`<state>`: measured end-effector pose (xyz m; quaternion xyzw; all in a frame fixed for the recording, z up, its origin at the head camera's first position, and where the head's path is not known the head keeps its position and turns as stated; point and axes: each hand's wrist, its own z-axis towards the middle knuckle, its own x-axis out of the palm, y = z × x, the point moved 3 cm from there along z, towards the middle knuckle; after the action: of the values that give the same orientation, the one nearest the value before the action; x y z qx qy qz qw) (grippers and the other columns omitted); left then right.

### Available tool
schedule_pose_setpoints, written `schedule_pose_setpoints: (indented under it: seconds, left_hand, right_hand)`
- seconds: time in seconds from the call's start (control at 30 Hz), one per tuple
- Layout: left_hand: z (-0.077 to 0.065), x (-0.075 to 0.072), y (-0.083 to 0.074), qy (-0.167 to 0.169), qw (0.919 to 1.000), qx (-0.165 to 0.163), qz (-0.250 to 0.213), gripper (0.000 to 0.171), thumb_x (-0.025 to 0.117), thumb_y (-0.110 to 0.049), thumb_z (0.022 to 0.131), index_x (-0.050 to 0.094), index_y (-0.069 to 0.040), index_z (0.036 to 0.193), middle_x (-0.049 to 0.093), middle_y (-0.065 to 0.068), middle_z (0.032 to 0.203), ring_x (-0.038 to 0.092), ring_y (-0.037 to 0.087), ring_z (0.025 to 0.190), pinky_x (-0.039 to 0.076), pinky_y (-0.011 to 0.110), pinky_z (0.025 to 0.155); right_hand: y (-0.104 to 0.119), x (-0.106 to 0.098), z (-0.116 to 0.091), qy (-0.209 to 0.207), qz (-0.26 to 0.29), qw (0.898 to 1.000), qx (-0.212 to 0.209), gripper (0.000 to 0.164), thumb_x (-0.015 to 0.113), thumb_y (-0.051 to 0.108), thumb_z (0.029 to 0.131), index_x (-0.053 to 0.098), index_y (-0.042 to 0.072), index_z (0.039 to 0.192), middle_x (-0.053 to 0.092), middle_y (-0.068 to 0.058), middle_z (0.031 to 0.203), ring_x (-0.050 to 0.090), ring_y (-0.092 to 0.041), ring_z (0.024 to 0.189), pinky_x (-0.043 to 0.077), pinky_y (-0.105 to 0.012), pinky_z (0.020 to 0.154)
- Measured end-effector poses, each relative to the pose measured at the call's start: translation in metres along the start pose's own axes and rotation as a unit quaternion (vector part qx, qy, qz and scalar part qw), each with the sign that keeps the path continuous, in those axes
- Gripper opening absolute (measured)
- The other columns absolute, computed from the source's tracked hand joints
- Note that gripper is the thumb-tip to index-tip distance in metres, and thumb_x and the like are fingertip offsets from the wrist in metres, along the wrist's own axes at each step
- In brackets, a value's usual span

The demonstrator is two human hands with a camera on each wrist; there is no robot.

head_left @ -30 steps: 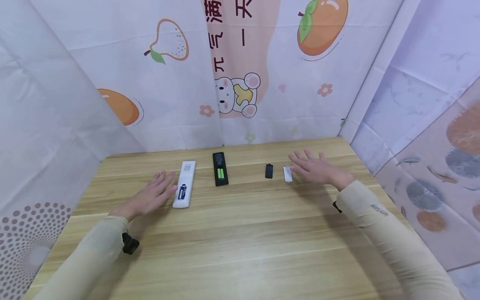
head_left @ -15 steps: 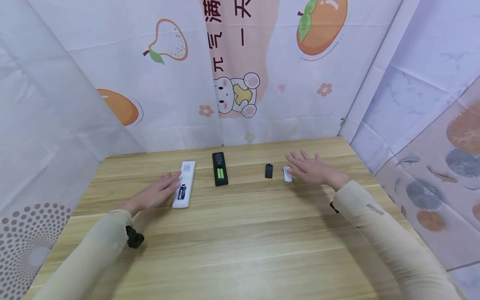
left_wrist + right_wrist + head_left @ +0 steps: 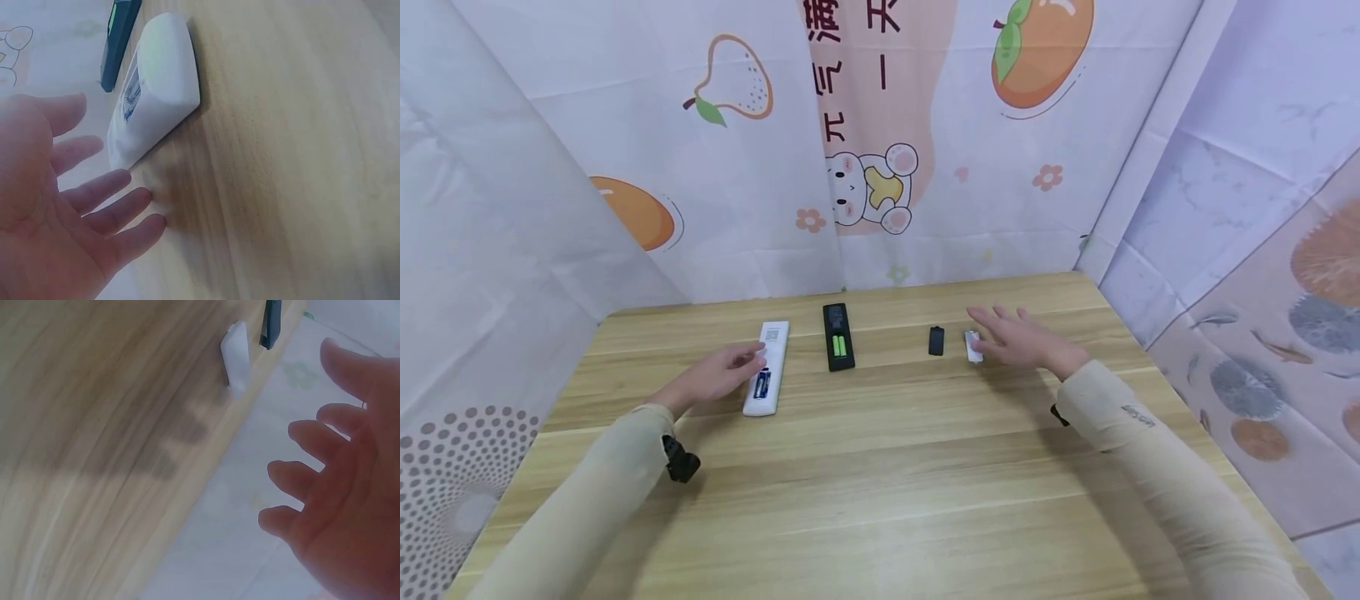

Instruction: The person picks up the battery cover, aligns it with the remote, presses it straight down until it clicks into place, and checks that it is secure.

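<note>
One second on, we find the left hand (image 3: 718, 372) drawn from beside the white remote (image 3: 774, 360) to above its edge, the right hand (image 3: 1027, 342) eased slightly left at the white cover (image 3: 972, 347). Both are slack, fingers (image 3: 122, 210) loosely bent and gripping nothing; whether the left hand touches the remote we cannot tell. The white remote lies back up on the table (image 3: 865, 467), blue batteries (image 3: 762, 384) bared within, left of a black remote (image 3: 837, 330) with two green batteries (image 3: 838, 346).
</note>
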<state>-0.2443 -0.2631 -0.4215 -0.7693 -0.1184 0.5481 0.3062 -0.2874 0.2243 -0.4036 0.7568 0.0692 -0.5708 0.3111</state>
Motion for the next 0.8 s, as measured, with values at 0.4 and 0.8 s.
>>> schedule_pose_setpoints:
  seconds: [0.4,0.8]
  left_hand:
    - [0.019,-0.014,0.004,0.009,0.9968,-0.074,-0.029,0.063,0.049,-0.041,0.107,0.036,-0.001,0.154,0.043,0.030,0.148,0.041,0.047,0.135,0.034,0.065,0.110]
    - [0.039,-0.011,-0.001,-0.003,0.9943,-0.106,-0.011,0.064,0.061,-0.037,0.102,0.041,0.001,0.149,0.048,0.032,0.142,0.051,0.044,0.125,0.044,0.059,0.104]
  right_hand:
    - [-0.002,0.005,0.009,-0.012,-0.009,1.000,-0.008,0.072,0.058,0.026,0.105,0.019,-0.001,0.160,0.040,-0.025,0.153,0.035,-0.050,0.140,0.007,-0.072,0.114]
    - [-0.007,0.009,0.012,-0.040,-0.035,0.998,-0.018,0.058,0.063,0.014,0.101,0.040,-0.006,0.151,0.065,-0.027,0.121,0.055,-0.022,0.072,0.051,-0.049,0.088]
